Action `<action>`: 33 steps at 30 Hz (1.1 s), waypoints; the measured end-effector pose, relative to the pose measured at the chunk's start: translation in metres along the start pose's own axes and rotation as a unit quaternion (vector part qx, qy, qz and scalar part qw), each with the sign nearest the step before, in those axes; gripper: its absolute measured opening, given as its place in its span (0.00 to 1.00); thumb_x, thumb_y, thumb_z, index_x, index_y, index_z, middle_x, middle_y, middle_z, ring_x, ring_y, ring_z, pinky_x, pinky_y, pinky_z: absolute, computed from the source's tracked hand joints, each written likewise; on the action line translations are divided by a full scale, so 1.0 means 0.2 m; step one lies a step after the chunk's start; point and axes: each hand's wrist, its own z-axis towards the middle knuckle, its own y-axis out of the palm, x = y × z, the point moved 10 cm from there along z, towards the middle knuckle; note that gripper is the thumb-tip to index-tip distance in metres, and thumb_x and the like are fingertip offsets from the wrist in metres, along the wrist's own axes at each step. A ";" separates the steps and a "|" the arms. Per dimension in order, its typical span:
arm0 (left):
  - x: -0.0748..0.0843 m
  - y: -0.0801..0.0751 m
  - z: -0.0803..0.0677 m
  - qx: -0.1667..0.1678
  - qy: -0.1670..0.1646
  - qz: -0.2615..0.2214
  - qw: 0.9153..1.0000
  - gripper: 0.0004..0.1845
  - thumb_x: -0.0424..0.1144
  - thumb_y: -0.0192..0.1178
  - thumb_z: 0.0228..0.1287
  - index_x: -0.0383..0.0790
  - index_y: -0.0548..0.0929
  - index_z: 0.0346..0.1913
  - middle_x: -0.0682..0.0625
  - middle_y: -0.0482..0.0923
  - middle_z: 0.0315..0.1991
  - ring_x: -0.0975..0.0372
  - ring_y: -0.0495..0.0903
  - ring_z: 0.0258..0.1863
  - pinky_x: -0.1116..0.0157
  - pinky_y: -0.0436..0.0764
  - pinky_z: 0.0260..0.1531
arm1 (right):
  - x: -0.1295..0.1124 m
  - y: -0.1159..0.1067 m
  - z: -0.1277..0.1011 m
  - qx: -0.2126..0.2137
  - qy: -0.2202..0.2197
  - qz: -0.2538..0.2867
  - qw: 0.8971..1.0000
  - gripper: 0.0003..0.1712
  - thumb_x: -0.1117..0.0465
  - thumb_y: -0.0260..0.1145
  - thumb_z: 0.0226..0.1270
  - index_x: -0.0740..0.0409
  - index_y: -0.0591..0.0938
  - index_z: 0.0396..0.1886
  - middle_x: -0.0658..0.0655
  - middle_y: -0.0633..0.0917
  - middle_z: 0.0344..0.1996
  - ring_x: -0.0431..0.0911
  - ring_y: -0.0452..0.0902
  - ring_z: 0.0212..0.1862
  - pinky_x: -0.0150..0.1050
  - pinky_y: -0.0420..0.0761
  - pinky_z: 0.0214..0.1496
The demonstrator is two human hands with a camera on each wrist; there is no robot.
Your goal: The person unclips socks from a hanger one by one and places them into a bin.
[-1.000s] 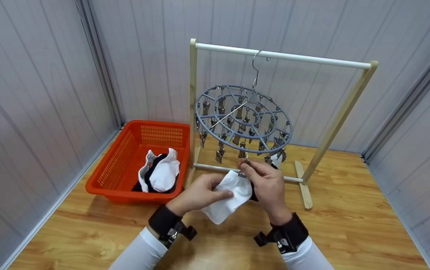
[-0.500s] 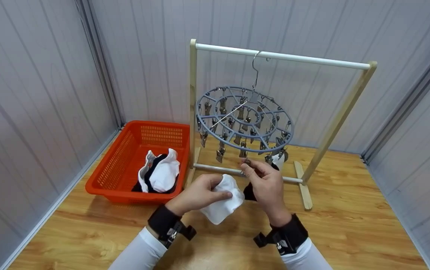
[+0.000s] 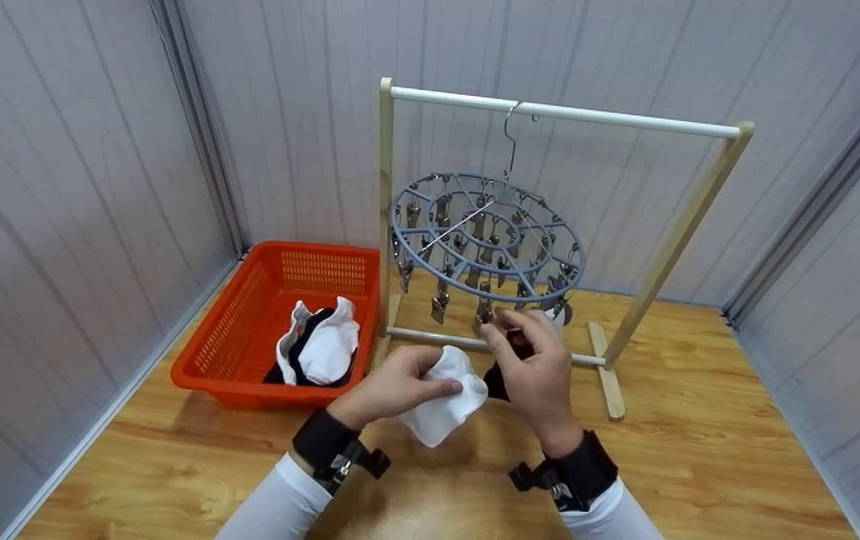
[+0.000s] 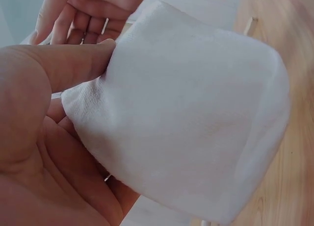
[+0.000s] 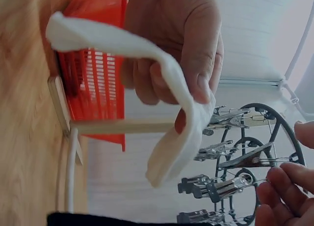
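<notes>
A white sock (image 3: pixel 448 405) is pinched at its edge between the thumb and fingers of my left hand (image 3: pixel 397 386). The left wrist view shows the sock (image 4: pixel 196 113) spread flat beyond the thumb; from the right wrist it appears as a bent strip of cloth. My right hand (image 3: pixel 538 375) is raised beside the round clip hanger (image 3: pixel 467 289), thumb apart from the loosely bent fingers, right by a hanging metal clip (image 3: pixel 484 307). The fingertips (image 5: pixel 277 179) show nothing gripped between them. A dark sock (image 3: pixel 497 382) hangs behind the right hand, partly hidden by it.
An orange basket (image 3: pixel 212 382) on the left contains black and white socks (image 3: pixel 328 349). The hanger hooks onto the white bar (image 3: pixel 624 119) of a wooden stand (image 3: pixel 669 262). Several metal clips dangle from its rings. Corrugated walls enclose the wooden surface (image 3: pixel 722 450).
The white sock's top edge, at a clip in the right hand a second ago, has come away, lower and to the left. The right fingers have since spread and let go of the clip.
</notes>
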 end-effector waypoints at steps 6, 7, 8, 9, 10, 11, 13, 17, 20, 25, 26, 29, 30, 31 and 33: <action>0.01 -0.03 0.00 0.008 0.000 -0.006 1.000 0.09 0.42 0.75 0.75 0.41 0.86 0.41 0.57 0.81 0.32 0.64 0.82 0.31 0.66 0.81 0.28 | -0.16 -0.09 0.00 0.069 -0.155 -0.102 0.980 0.17 0.65 0.77 0.73 0.64 0.90 0.58 0.58 0.90 0.48 0.55 0.85 0.52 0.41 0.79 0.58; 0.01 -0.03 0.00 0.011 0.001 -0.006 1.000 0.10 0.42 0.75 0.74 0.42 0.85 0.40 0.57 0.80 0.31 0.64 0.82 0.31 0.67 0.80 0.28 | -0.18 -0.10 0.00 0.081 -0.174 -0.112 0.975 0.17 0.64 0.77 0.73 0.64 0.90 0.58 0.59 0.90 0.48 0.56 0.85 0.51 0.42 0.79 0.59; 0.01 -0.04 0.00 0.014 0.001 -0.005 1.000 0.11 0.42 0.75 0.74 0.43 0.84 0.38 0.57 0.78 0.30 0.65 0.81 0.31 0.67 0.79 0.28 | -0.20 -0.11 0.00 0.091 -0.189 -0.121 0.970 0.17 0.64 0.76 0.73 0.64 0.90 0.58 0.60 0.90 0.48 0.57 0.85 0.51 0.43 0.79 0.59; 0.01 -0.05 0.00 0.017 0.001 -0.006 1.000 0.12 0.41 0.75 0.74 0.43 0.82 0.36 0.58 0.76 0.29 0.65 0.81 0.30 0.67 0.79 0.27 | -0.21 -0.13 0.00 0.100 -0.200 -0.129 0.966 0.17 0.63 0.75 0.73 0.65 0.90 0.58 0.61 0.90 0.49 0.57 0.85 0.52 0.45 0.79 0.59; 0.00 -0.06 0.00 0.019 0.002 -0.005 1.000 0.14 0.41 0.75 0.74 0.44 0.80 0.34 0.58 0.75 0.28 0.65 0.80 0.30 0.67 0.78 0.27 | -0.22 -0.14 0.00 0.107 -0.208 -0.135 0.963 0.18 0.63 0.74 0.73 0.65 0.90 0.59 0.62 0.89 0.50 0.58 0.84 0.52 0.46 0.79 0.60; 0.00 -0.07 0.00 0.022 0.001 -0.005 1.000 0.16 0.41 0.75 0.73 0.45 0.78 0.32 0.58 0.72 0.27 0.65 0.79 0.30 0.67 0.77 0.27 | -0.23 -0.15 0.00 0.112 -0.213 -0.143 0.960 0.18 0.62 0.73 0.73 0.65 0.90 0.59 0.63 0.89 0.51 0.59 0.84 0.53 0.47 0.78 0.61; 0.00 -0.09 -0.01 0.028 -0.001 -0.002 1.000 0.19 0.42 0.76 0.73 0.47 0.75 0.30 0.58 0.70 0.26 0.65 0.79 0.29 0.68 0.76 0.26 | -0.23 -0.16 0.00 0.118 -0.217 -0.154 0.957 0.20 0.61 0.72 0.74 0.65 0.89 0.61 0.64 0.88 0.53 0.60 0.83 0.55 0.49 0.77 0.62; 0.00 -0.13 -0.02 0.038 -0.004 -0.005 0.999 0.16 0.43 0.75 0.74 0.46 0.79 0.32 0.57 0.74 0.28 0.64 0.80 0.30 0.67 0.78 0.27 | -0.21 -0.16 0.01 0.121 -0.207 -0.171 0.956 0.22 0.61 0.68 0.78 0.65 0.86 0.67 0.66 0.87 0.58 0.62 0.81 0.59 0.53 0.76 0.67; 0.01 -0.17 -0.03 0.049 -0.009 -0.014 0.999 0.11 0.44 0.76 0.74 0.43 0.85 0.38 0.54 0.80 0.33 0.62 0.82 0.33 0.66 0.81 0.29 | -0.18 -0.15 0.01 0.112 -0.191 -0.182 0.958 0.24 0.62 0.65 0.81 0.66 0.83 0.71 0.67 0.85 0.62 0.62 0.79 0.64 0.55 0.73 0.72; 0.01 -0.25 -0.05 0.068 -0.024 -0.036 0.997 0.15 0.45 0.76 0.74 0.39 0.90 0.54 0.49 0.87 0.43 0.58 0.85 0.39 0.61 0.86 0.36 | -0.13 -0.12 0.03 0.083 -0.162 -0.207 0.961 0.26 0.60 0.63 0.84 0.67 0.80 0.75 0.68 0.80 0.70 0.62 0.75 0.73 0.56 0.69 0.78; 0.01 -0.26 -0.05 0.073 -0.026 -0.038 0.996 0.16 0.44 0.76 0.74 0.39 0.90 0.56 0.48 0.88 0.45 0.58 0.85 0.39 0.61 0.86 0.37 | -0.12 -0.11 0.03 0.077 -0.158 -0.213 0.961 0.27 0.60 0.63 0.84 0.67 0.80 0.75 0.68 0.80 0.71 0.62 0.74 0.74 0.57 0.69 0.78; 0.00 -0.31 -0.06 0.086 -0.034 -0.042 0.995 0.20 0.44 0.75 0.75 0.37 0.89 0.61 0.46 0.89 0.48 0.57 0.86 0.39 0.60 0.88 0.37 | -0.11 -0.10 0.04 0.065 -0.152 -0.226 0.960 0.28 0.58 0.64 0.84 0.68 0.79 0.75 0.68 0.78 0.74 0.62 0.72 0.77 0.58 0.67 0.80; 0.00 -0.33 -0.07 0.091 -0.036 -0.042 0.994 0.20 0.44 0.75 0.75 0.36 0.89 0.61 0.45 0.88 0.48 0.57 0.86 0.39 0.60 0.88 0.37 | -0.10 -0.09 0.04 0.062 -0.150 -0.229 0.960 0.28 0.58 0.64 0.84 0.69 0.79 0.75 0.68 0.78 0.74 0.62 0.71 0.77 0.59 0.67 0.80; 0.00 -0.35 -0.07 0.095 -0.039 -0.040 0.994 0.21 0.45 0.75 0.75 0.36 0.88 0.62 0.45 0.88 0.48 0.57 0.86 0.38 0.60 0.88 0.37 | -0.10 -0.09 0.04 0.060 -0.148 -0.232 0.960 0.29 0.57 0.65 0.84 0.69 0.79 0.75 0.69 0.78 0.75 0.63 0.71 0.78 0.59 0.67 0.81; -0.01 -0.39 -0.08 0.104 -0.047 -0.035 0.993 0.22 0.45 0.75 0.75 0.36 0.88 0.63 0.44 0.88 0.49 0.56 0.86 0.39 0.60 0.89 0.37 | -0.10 -0.08 0.04 0.057 -0.143 -0.235 0.960 0.30 0.57 0.66 0.83 0.70 0.79 0.75 0.69 0.77 0.75 0.64 0.70 0.79 0.60 0.66 0.82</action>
